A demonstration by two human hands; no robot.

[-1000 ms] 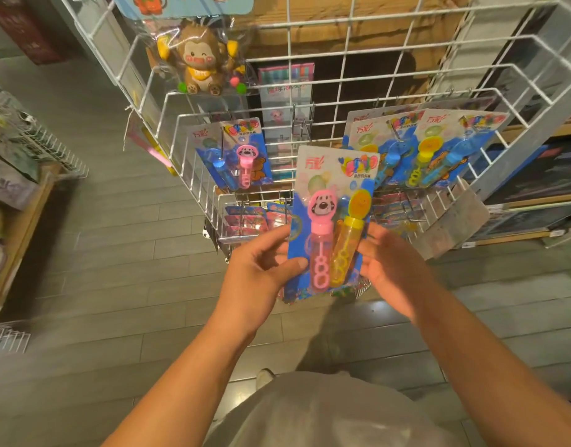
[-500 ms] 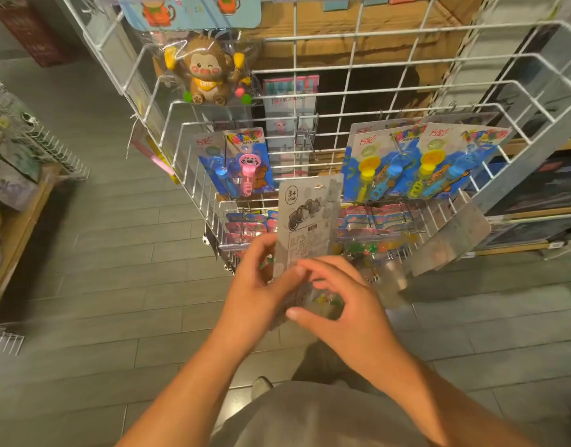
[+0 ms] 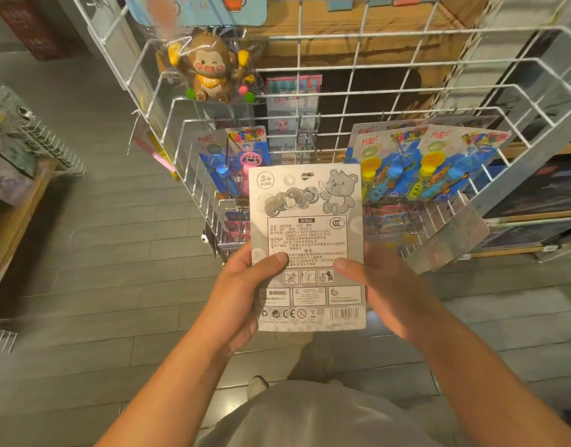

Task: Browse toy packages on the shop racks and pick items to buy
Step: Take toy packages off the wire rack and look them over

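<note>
Fingers behind toy package (image 3: 306, 246) hidden; small print seemingly illegible.

**White wire rack hung with toy cards**

A white wire rack (image 3: 367, 91) rises from the grey plank floor (image 3: 110, 253), its grid tilting away to the far side. At its upper left hangs a bagged brown monkey toy (image 3: 210, 72) under a light blue header card (image 3: 197, 9). Lower down on the left hangs a blue bubble-wand card (image 3: 234, 156) with a pink wand. On the right, two overlapping bubble-wand cards (image 3: 429, 162) with yellow and blue wands hang from hooks. Behind the grid, in the middle, shows a pale pink-and-blue package (image 3: 293, 104). A lower wire basket (image 3: 235, 227) holds red and blue packets. At the far left stands a wooden shelf (image 3: 16, 214) with a small wire rack (image 3: 42, 143) on it.
</note>
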